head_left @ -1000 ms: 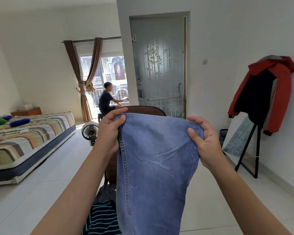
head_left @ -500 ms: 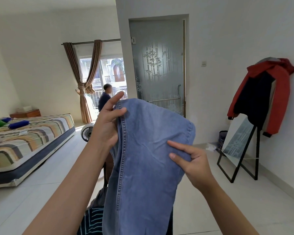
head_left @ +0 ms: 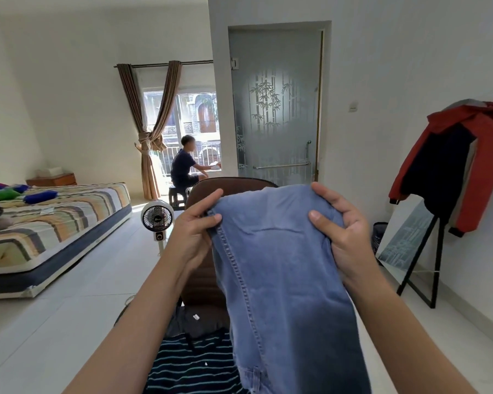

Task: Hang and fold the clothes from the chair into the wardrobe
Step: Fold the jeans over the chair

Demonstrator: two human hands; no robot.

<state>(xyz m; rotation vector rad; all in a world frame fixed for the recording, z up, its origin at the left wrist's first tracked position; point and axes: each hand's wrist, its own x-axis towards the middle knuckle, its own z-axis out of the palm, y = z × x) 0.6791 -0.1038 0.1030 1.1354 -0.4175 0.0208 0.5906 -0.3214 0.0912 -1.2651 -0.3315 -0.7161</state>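
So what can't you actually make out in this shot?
- Jeans: lower legs cut off by the head view's bottom edge.
- Chair: seat hidden by the jeans and striped shirt.
- Wardrobe: out of frame.
- Seated person: face blurred.

Both forearms reach forward, raised; left hand pinches the jeans at their seam; right hand grips their top edge, fingers curled.

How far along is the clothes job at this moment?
Done: nothing visibly put away; no wardrobe is in view. In hand: the left hand and right hand grip folded blue jeans above the chair. Left: a striped shirt and a dark garment lie on the seat.
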